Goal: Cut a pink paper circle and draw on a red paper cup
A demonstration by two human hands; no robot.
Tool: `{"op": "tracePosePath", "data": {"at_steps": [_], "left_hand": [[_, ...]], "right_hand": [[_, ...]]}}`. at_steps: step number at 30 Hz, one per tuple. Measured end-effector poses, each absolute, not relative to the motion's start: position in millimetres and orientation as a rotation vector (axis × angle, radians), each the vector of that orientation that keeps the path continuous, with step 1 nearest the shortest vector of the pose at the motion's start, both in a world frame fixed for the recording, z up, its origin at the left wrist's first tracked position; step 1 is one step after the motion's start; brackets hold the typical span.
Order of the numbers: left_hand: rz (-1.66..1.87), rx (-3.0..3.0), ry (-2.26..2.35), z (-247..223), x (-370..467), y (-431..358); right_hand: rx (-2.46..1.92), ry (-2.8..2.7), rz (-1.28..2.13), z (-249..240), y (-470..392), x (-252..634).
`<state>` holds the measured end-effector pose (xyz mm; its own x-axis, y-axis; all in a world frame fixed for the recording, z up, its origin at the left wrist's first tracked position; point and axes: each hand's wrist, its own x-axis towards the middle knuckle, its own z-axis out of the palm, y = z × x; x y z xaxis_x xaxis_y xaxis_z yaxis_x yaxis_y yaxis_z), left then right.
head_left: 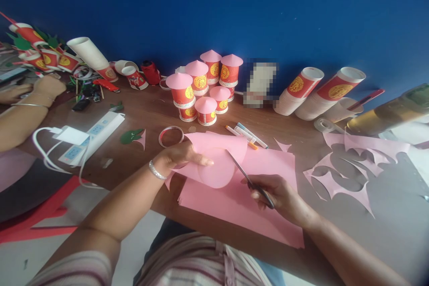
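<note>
Pink paper, held above the table [144,114] at the centre of the frame. The left hand [187,154] pinches the pink sheet [217,174] at its left edge: the thumb lies flat on the upper face, pointing right, while the other fingers are mostly hidden beneath. The right hand [276,192] is closed around the handles of the scissors [263,193], its fingers curled; whether the blades stand apart cannot be told. The left forearm rises from the lower left of the frame—a silver bracelet [157,170] at its wrist—and the right forearm enters from the lower right, its hand lower in the frame than the left. The scissors slant up and to the left, their tip over the right part of the sheet. The sheet thus lies between the hands, bearing a faint rounded outline just right of the left thumb. Below it, a stack of pink paper [268,223] rests on the table, extending under the right hand. Pink offcuts [355,194] lie at the right of the frame; markers [246,134] lie just beyond the stack. Upper centre: red cups [182,96] topped with pink cones [179,80]. At the far left—another person's hand [48,88], near a cluster of small dark items [83,94].
</note>
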<state>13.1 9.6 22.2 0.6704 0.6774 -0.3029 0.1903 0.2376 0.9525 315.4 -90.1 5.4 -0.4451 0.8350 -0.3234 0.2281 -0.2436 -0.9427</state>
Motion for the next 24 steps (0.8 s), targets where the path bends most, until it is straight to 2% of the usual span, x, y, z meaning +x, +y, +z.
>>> {"op": "tracePosePath", "data": {"at_steps": [24], "left_hand": [[0.371, 1.281, 0.791, 21.4, 11.4, 14.3]], "right_hand": [[-1.241, -1.529, 1.820, 3.6, -87.8, 316.9]]}}
